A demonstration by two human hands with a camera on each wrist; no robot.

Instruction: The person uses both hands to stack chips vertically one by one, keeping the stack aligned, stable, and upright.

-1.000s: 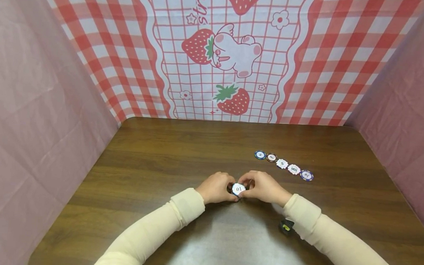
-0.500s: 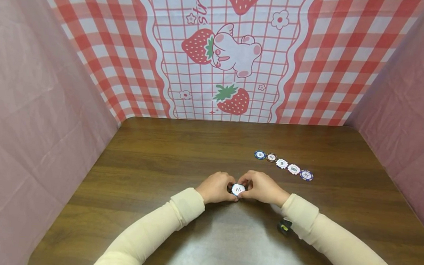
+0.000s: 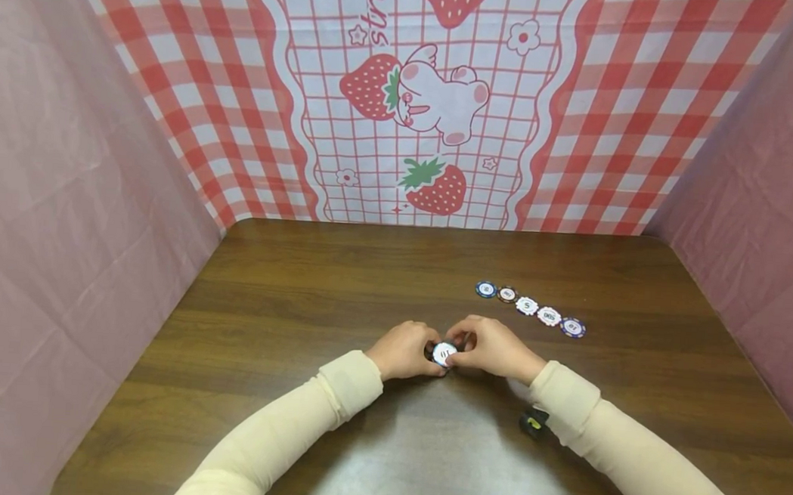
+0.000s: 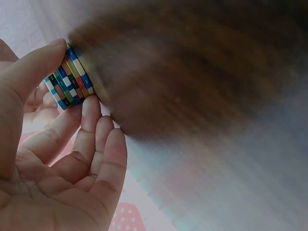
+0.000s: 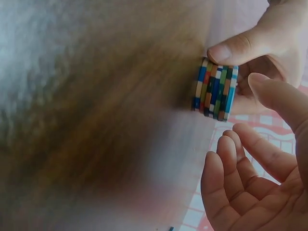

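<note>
A stack of poker chips (image 4: 70, 79) with several coloured edges stands on the table, a white chip marked 10 (image 3: 443, 354) on top. My left hand (image 3: 407, 350) grips the stack between thumb and fingers on its left side. In the right wrist view, the left thumb presses the near side of the chips (image 5: 214, 91). My right hand (image 3: 492, 349) is at the right side of the stack. Its thumb (image 5: 260, 83) and loosely bent fingers (image 5: 245, 137) stand around the stack, slightly apart from it in the right wrist view.
Several poker chips (image 3: 527, 306) lie flat in a slanting row behind and right of the hands. A small dark thing with a yellow mark (image 3: 533, 422) shows by the right cuff. A checked strawberry cloth (image 3: 432, 113) hangs behind the brown table (image 3: 286, 271).
The top chip and stack have shifted very slightly left. My right hand's fingers have loosened a little around it; the left hand has stayed in place.
</note>
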